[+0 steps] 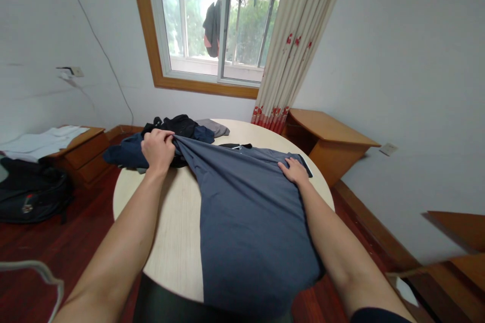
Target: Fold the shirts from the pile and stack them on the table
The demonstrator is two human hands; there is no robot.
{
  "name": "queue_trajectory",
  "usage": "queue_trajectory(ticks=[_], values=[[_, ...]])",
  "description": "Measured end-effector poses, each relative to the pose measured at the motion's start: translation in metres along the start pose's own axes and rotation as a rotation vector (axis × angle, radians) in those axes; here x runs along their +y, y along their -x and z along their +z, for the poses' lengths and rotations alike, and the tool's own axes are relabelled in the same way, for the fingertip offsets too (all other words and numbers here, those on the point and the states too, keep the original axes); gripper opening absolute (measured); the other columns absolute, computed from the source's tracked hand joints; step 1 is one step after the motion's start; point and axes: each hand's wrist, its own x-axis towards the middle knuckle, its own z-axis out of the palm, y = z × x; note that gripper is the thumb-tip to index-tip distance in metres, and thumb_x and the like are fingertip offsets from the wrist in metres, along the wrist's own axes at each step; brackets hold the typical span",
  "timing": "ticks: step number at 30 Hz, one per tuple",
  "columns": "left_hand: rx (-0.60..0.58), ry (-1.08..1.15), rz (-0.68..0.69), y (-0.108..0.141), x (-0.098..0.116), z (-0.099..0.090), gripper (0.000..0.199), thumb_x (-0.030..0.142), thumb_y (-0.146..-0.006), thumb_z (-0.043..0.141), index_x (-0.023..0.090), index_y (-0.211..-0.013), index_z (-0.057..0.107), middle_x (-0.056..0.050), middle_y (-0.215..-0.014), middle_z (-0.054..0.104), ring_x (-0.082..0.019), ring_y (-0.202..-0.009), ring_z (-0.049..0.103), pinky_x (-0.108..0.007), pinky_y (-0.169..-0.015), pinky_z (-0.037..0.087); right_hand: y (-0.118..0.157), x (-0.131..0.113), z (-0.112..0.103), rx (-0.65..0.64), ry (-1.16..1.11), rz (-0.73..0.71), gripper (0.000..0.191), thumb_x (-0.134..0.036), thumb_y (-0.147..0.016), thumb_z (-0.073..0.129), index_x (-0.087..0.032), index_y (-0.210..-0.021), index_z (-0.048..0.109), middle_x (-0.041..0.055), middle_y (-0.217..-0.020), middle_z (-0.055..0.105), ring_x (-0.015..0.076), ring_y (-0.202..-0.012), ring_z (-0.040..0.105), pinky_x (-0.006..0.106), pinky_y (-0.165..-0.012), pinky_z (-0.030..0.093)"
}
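Note:
A grey-blue shirt (253, 212) lies spread over the round table, its lower end hanging past the near edge. Between the closed fingers of my left hand (157, 150) is a corner of the shirt, pulled out to the left in taut folds. My right hand (294, 170) rests flat on the shirt's right side, fingers stretched out. Just beyond that hand, a dark flat object with a pale edge (306, 165) shows partly from under the cloth. A black item with a white cord or trim (239, 147) peeks out behind the shirt's far edge.
A heap of dark clothes (178, 126) lies at the table's (174, 232) far left, with a grey cloth (214, 127) beside it. Wooden desk (333, 133) stands right of the curtain (291, 45). A black backpack (34, 189) sits on the floor by a low cabinet (85, 156).

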Motion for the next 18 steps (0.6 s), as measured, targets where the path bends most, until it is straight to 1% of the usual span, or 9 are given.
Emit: queue_trajectory(ticks=[2, 4, 6, 8, 10, 11, 13, 15, 18], values=[[0.067, 0.016, -0.004, -0.002, -0.001, -0.006, 0.02, 0.026, -0.091, 0.052, 0.024, -0.097, 0.072, -0.01, -0.11, 0.065, -0.033, -0.111, 0.052, -0.048, -0.096, 0.039, 0.006, -0.006, 0.001, -0.001, -0.005, -0.017, 0.071, -0.062, -0.098, 0.029, -0.014, -0.149, 0.046, 0.0113, -0.159, 0.036, 0.0281, -0.147, 0.03, 0.039, -0.12, 0.023], [0.102, 0.029, -0.006, -0.002, -0.001, -0.01, 0.02, 0.025, -0.091, 0.052, 0.024, -0.098, 0.071, -0.01, -0.11, 0.064, -0.033, -0.112, 0.051, -0.049, -0.097, 0.036, 0.011, -0.012, 0.001, -0.005, 0.002, -0.023, 0.071, -0.061, -0.099, 0.029, -0.014, -0.149, 0.046, 0.0114, -0.159, 0.036, 0.0286, -0.147, 0.031, 0.04, -0.119, 0.024], [0.108, 0.039, 0.01, -0.002, 0.002, -0.011, 0.02, 0.025, -0.091, 0.051, 0.023, -0.098, 0.069, -0.01, -0.11, 0.064, -0.033, -0.113, 0.052, -0.048, -0.098, 0.035, 0.015, -0.019, 0.002, -0.008, 0.019, -0.015, 0.07, -0.059, -0.099, 0.028, -0.013, -0.149, 0.045, 0.0124, -0.159, 0.035, 0.0299, -0.147, 0.031, 0.041, -0.119, 0.025], [0.076, 0.05, 0.064, 0.002, 0.009, -0.009, 0.022, 0.026, -0.093, 0.048, 0.022, -0.1, 0.069, -0.01, -0.11, 0.066, -0.031, -0.112, 0.053, -0.046, -0.099, 0.035, 0.017, -0.023, 0.001, -0.017, 0.032, -0.003, 0.07, -0.058, -0.099, 0.028, -0.012, -0.15, 0.044, 0.0132, -0.159, 0.035, 0.031, -0.147, 0.031, 0.042, -0.119, 0.026], [-0.019, 0.079, 0.164, 0.01, 0.021, -0.003, 0.025, 0.027, -0.095, 0.045, 0.021, -0.102, 0.068, -0.009, -0.11, 0.067, -0.029, -0.111, 0.055, -0.043, -0.099, 0.036, 0.019, -0.026, 0.0, -0.034, 0.038, 0.01, 0.07, -0.058, -0.1, 0.028, -0.012, -0.151, 0.042, 0.0131, -0.16, 0.034, 0.0314, -0.147, 0.03, 0.042, -0.119, 0.026], [-0.092, 0.099, 0.225, 0.015, 0.028, 0.001, 0.026, 0.026, -0.095, 0.044, 0.021, -0.103, 0.068, -0.009, -0.11, 0.068, -0.028, -0.11, 0.056, -0.041, -0.099, 0.037, 0.019, -0.026, -0.001, -0.042, 0.039, 0.015, 0.07, -0.058, -0.1, 0.028, -0.012, -0.151, 0.042, 0.0128, -0.16, 0.033, 0.0314, -0.148, 0.03, 0.042, -0.119, 0.026], [-0.262, 0.137, 0.34, 0.028, 0.043, 0.01, 0.028, 0.027, -0.095, 0.043, 0.02, -0.104, 0.068, -0.009, -0.113, 0.069, -0.026, -0.111, 0.057, -0.039, -0.099, 0.039, 0.021, -0.026, -0.002, -0.045, 0.04, 0.018, 0.07, -0.057, -0.1, 0.028, -0.012, -0.152, 0.041, 0.0127, -0.16, 0.033, 0.0314, -0.148, 0.029, 0.042, -0.119, 0.025], [-0.45, 0.143, 0.425, 0.042, 0.055, 0.021, 0.029, 0.029, -0.095, 0.045, 0.02, -0.109, 0.069, -0.009, -0.117, 0.069, -0.026, -0.113, 0.057, -0.038, -0.101, 0.04, 0.022, -0.026, -0.003, -0.037, 0.041, 0.012, 0.07, -0.057, -0.1, 0.027, -0.011, -0.151, 0.042, 0.0133, -0.16, 0.034, 0.0316, -0.147, 0.03, 0.041, -0.119, 0.025], [-0.699, 0.116, 0.514, 0.058, 0.063, 0.034, 0.036, 0.035, -0.092, 0.053, 0.022, -0.124, 0.065, -0.009, -0.132, 0.063, -0.027, -0.124, 0.053, -0.038, -0.107, 0.039, 0.026, -0.027, -0.003, -0.026, 0.055, 0.008, 0.07, -0.057, -0.1, 0.026, -0.012, -0.151, 0.041, 0.0137, -0.16, 0.034, 0.0318, -0.147, 0.03, 0.043, -0.119, 0.025]])
